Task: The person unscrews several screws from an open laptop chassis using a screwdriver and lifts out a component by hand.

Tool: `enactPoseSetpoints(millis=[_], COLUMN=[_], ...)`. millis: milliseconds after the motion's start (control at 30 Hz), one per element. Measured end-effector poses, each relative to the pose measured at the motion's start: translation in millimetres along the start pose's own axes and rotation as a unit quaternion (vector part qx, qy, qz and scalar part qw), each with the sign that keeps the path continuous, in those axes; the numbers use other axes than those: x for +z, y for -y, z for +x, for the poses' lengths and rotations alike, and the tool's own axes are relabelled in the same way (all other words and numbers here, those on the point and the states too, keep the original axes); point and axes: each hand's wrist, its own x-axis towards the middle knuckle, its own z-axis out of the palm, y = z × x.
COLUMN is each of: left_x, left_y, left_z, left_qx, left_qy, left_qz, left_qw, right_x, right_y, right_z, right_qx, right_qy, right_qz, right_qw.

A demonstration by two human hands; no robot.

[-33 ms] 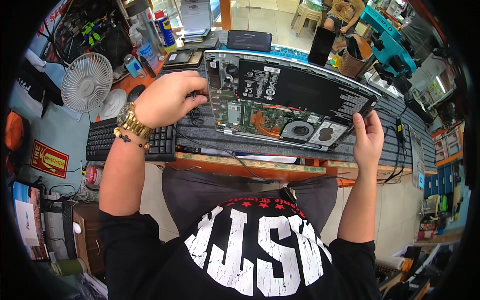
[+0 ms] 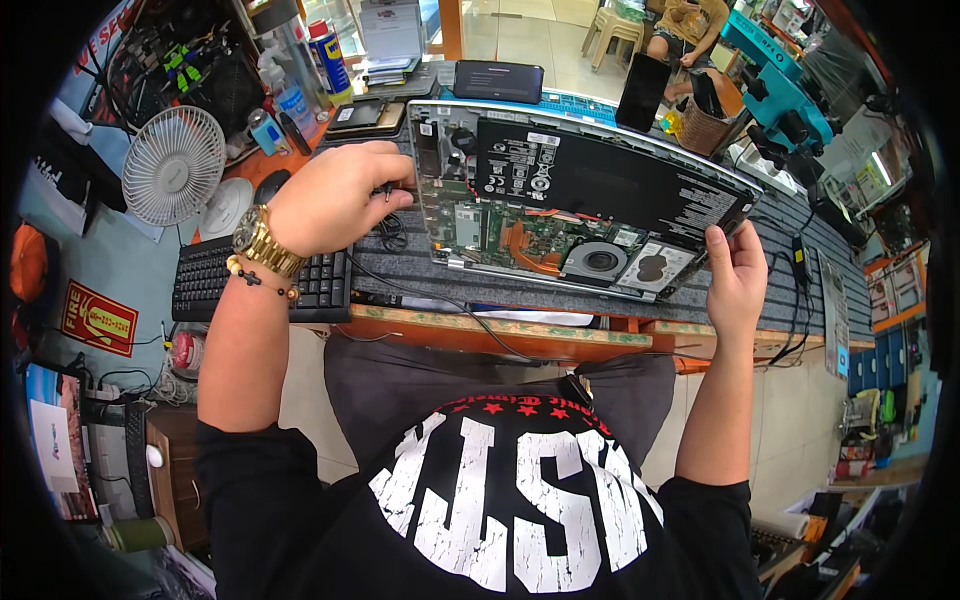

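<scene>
A laptop base (image 2: pixel 560 262) with its bottom cover off is tilted up over the grey ribbed mat. It bares a long black battery (image 2: pixel 610 180), a green circuit board, a copper heat pipe and a round fan (image 2: pixel 598 261). My right hand (image 2: pixel 736 268) grips its right edge, thumb on the inner side. At its left edge, my left hand (image 2: pixel 335 195) has its fingers closed in a pinch around a small dark piece, seemingly the plug of a thin black cable (image 2: pixel 392 236). The fingers partly hide this piece, and I cannot tell whether it enters the laptop.
A black keyboard (image 2: pixel 315 285) lies left of the laptop, with a white fan (image 2: pixel 174 165) beyond. Behind stand a phone (image 2: pixel 499 81) and a teal stand (image 2: pixel 785 95). Loose cables (image 2: pixel 797 300) lie at right. Another person (image 2: pixel 690 35) sits in the background.
</scene>
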Motion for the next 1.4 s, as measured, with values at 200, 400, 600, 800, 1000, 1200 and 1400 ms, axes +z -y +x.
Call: enactPoseSetpoints(millis=[200, 400, 600, 800, 1000, 1200, 1400], left_x=[1, -15, 5, 39, 49, -3, -24], left_y=[1, -11, -68, -121, -118, -50, 71], left_z=[-1, -23, -52, -43, -51, -102, -169], left_qx=[-0.022, -0.071, -0.215, -0.238, -0.148, -0.162, -0.311], left_qy=[0.013, -0.003, -0.104, -0.164, -0.277, -0.411, -0.437], left_qz=[0.039, 0.033, -0.396, -0.498, -0.440, -0.417, -0.277], left_qw=[0.999, 0.997, 0.887, 0.818, 0.842, 0.794, 0.798], right_x=[0, 17, 67, 178, 188, 57, -142], right_y=[0, 9, 40, 60, 75, 72, 72], right_z=[1, -6, -75, -110, -108, -99, -111], right_qx=[-0.005, -0.087, -0.156, -0.056, -0.022, 0.006, 0.077], right_qy=[0.002, -0.125, 0.106, 0.333, 0.425, 0.459, 0.172], right_qz=[0.004, -0.061, -0.039, 0.018, 0.047, 0.074, 0.058], right_qw=[1.000, 0.987, 0.981, 0.941, 0.903, 0.885, 0.981])
